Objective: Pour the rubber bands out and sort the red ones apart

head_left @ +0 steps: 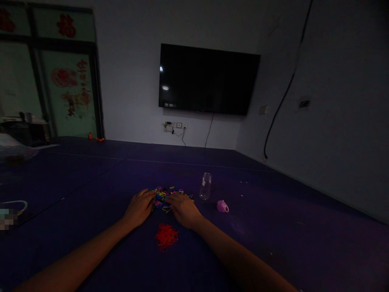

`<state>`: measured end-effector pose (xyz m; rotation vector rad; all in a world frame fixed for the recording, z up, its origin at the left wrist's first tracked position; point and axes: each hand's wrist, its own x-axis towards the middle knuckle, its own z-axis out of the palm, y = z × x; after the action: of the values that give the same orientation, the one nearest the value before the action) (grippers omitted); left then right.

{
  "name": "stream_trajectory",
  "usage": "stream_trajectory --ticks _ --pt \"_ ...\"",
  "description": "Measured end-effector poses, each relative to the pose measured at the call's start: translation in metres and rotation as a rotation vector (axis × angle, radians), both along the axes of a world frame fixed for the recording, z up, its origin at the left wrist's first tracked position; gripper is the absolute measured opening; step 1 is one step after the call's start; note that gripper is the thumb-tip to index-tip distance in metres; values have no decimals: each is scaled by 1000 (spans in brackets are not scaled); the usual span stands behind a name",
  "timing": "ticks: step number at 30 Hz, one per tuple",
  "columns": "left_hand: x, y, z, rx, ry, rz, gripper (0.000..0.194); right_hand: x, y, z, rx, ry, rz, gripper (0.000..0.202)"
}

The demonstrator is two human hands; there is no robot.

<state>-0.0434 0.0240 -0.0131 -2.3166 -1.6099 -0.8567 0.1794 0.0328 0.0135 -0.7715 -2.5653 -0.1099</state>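
A pile of small multicoloured loops (161,195), which look like little rubber bands, lies on the dark blue surface between my hands. My left hand (140,207) rests flat along the pile's left side, its fingers stretched out and touching the edge. From the right, my right hand (183,209) lies palm down over part of the pile, fingers extended, hiding some of the loops. Closer to me is a separate heap of red bands (166,237). Right of the pile stands a clear, uncapped bottle (205,187), with a pink lid with a ring handle (222,206) beside it.
A wide dark blue surface (100,178) stretches to the wall, where a television (208,79) hangs. A black cable (281,101) runs down the right wall. At the left edge are a pale plastic bag (13,147) and a white looped cord (22,202).
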Motion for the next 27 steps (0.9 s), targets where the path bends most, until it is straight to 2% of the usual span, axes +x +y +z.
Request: stream_trajectory --ticks 7,12,18,27 --pt "-1 0 0 31 -3 65 32 1 3 -3 -12 -71 -54 36" --pt "2 -1 3 -41 33 120 39 0 6 -4 18 -55 -64 26" --pt "3 0 2 -144 77 64 42 0 5 -4 6 -25 -94 28" --pt "1 2 3 -151 99 17 40 1 5 -8 -60 -36 -152 47"
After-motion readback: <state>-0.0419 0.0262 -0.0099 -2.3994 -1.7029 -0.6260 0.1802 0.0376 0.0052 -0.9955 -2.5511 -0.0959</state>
